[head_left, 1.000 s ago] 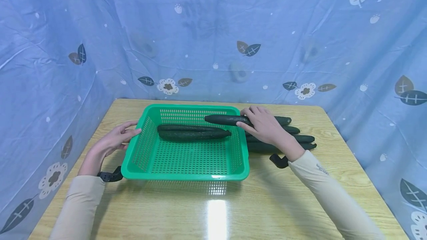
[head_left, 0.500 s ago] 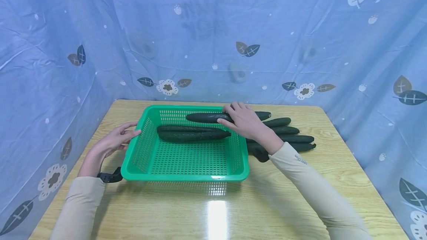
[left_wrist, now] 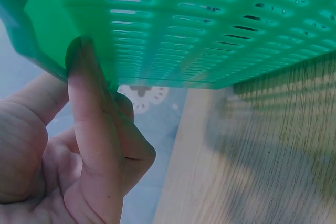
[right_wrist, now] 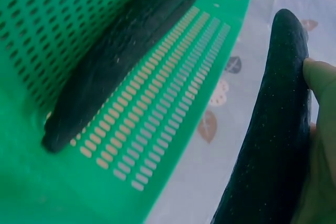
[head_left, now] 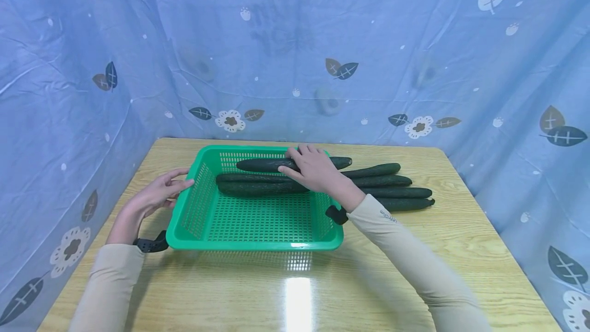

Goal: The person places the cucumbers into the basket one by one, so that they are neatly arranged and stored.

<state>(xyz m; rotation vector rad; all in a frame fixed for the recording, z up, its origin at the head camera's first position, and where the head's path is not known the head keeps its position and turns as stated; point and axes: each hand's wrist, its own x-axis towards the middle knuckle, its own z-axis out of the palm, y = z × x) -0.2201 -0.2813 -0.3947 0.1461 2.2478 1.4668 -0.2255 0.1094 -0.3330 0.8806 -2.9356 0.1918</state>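
Observation:
My right hand (head_left: 318, 170) grips a long dark green cucumber (head_left: 259, 165) around its middle, holding it level above the back part of a green plastic basket (head_left: 249, 245). In the right wrist view this cucumber (right_wrist: 268, 135) appears beside the basket's rim, with the thumb along one side. Two cucumbers (head_left: 255, 188) lie side by side on the basket floor, their right ends hidden by my hand in the head view. At the basket's left side, my left hand (head_left: 159, 192) pinches the rim; its fingers (left_wrist: 94, 124) press the outer wall just under the lip.
To the right of the basket, several more cucumbers (head_left: 396, 192) lie on the wooden table (head_left: 392, 270), partly behind the right forearm. A blue patterned curtain (head_left: 295, 55) hangs behind the table and along both sides.
My right hand has carried the cucumber leftward, from the basket's right edge to over its back part. More of the cucumbers on the right now show. The left hand and basket have stayed put.

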